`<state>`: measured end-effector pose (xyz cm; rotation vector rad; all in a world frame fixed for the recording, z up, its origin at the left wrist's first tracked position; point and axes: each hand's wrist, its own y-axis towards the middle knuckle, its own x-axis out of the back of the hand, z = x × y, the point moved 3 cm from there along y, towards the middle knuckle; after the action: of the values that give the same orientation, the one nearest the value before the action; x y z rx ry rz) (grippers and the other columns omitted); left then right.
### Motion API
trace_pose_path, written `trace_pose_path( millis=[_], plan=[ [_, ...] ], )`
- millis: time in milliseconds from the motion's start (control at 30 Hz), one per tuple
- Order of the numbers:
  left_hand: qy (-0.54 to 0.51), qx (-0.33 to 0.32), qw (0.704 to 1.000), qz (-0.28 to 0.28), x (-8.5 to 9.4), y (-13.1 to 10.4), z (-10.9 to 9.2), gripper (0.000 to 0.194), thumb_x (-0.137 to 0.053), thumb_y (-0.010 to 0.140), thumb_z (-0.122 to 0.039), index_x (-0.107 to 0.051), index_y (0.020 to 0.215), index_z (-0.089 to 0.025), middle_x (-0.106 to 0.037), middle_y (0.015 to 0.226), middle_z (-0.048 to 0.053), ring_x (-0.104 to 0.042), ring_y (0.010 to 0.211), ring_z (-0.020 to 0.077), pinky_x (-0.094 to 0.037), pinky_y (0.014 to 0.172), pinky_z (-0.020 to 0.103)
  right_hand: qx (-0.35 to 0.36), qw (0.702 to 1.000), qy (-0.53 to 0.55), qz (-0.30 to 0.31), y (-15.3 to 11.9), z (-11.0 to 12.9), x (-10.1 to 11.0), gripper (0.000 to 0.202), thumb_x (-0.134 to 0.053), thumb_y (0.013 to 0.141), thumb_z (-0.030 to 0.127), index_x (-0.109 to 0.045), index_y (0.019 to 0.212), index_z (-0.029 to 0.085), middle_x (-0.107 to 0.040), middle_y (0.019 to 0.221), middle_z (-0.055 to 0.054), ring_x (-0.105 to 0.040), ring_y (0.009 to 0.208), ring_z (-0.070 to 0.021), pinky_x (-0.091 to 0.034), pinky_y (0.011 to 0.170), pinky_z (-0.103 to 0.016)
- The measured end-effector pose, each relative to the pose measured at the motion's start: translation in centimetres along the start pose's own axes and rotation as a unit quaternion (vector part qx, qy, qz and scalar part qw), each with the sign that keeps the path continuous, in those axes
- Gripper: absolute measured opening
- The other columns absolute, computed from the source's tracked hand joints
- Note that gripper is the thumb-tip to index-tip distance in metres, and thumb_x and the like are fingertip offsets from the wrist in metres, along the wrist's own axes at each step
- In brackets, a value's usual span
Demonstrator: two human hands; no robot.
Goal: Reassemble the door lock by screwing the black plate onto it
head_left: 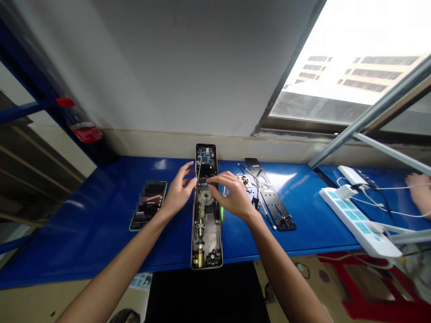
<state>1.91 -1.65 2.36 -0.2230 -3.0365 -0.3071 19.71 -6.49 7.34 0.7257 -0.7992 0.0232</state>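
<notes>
A long, narrow opened electronic door lock lies lengthwise on the blue table, its inside facing up. A blue circuit board sits at its far end, a round pale part near the middle, and a brass cylinder at the near end. My left hand is at the housing's left edge beside a thin white cable, fingers curved and apart. Over the middle of the lock, my right hand has thumb and forefinger close together in a pinch; whatever is between them is too small to make out.
To the right lie a black mounting plate, a cable and small loose parts. A phone is at left, a cola bottle behind it. A power strip and another person's hand are at far right.
</notes>
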Motion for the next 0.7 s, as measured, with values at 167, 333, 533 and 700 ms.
trace_pose_path(
  millis=[167, 333, 533, 700],
  plan=[
    [0.002, -0.037, 0.999, -0.02, -1.0, 2.9, 0.2, 0.057, -0.065, 0.088, -0.027, -0.048, 0.142, -0.023, -0.057, 0.141, 0.012, -0.067, 0.106, 0.027, -0.053, 0.101, 0.049, -0.028, 0.998, -0.056, -0.012, 4.5, -2.8, -0.2, 0.018, -0.061, 0.09, 0.019, -0.075, 0.101, 0.022, -0.076, 0.092, -0.006, -0.062, 0.094, -0.0243, -0.052, 0.086, -0.04],
    [-0.002, -0.044, 0.998, -0.04, -1.5, 4.0, 0.6, 0.053, -0.062, 0.087, -0.022, -0.05, 0.139, -0.023, -0.058, 0.14, 0.011, -0.068, 0.104, 0.0263, -0.055, 0.096, 0.046, -0.025, 0.996, -0.084, 0.026, 7.8, -4.7, -1.9, 0.022, -0.06, 0.087, 0.017, -0.077, 0.102, 0.021, -0.076, 0.092, -0.008, -0.059, 0.094, -0.0266, -0.051, 0.086, -0.041],
    [-0.028, -0.058, 0.997, -0.042, -1.5, 3.4, 0.8, 0.052, -0.062, 0.091, -0.025, -0.049, 0.141, -0.026, -0.056, 0.143, 0.009, -0.066, 0.109, 0.026, -0.053, 0.099, 0.046, -0.016, 0.993, -0.102, 0.055, 9.9, -6.0, -2.8, 0.024, -0.059, 0.087, 0.014, -0.079, 0.099, 0.022, -0.076, 0.095, -0.009, -0.058, 0.098, -0.0287, -0.049, 0.086, -0.044],
    [-0.043, -0.044, 0.997, -0.04, -1.6, 3.0, 1.2, 0.052, -0.062, 0.091, -0.028, -0.049, 0.142, -0.026, -0.053, 0.149, 0.009, -0.06, 0.124, 0.03, -0.048, 0.108, 0.05, -0.008, 0.992, -0.108, 0.065, 10.4, -6.4, -3.0, 0.017, -0.065, 0.086, 0.019, -0.08, 0.092, 0.023, -0.075, 0.093, -0.008, -0.056, 0.095, -0.0286, -0.049, 0.084, -0.044]
  ],
)
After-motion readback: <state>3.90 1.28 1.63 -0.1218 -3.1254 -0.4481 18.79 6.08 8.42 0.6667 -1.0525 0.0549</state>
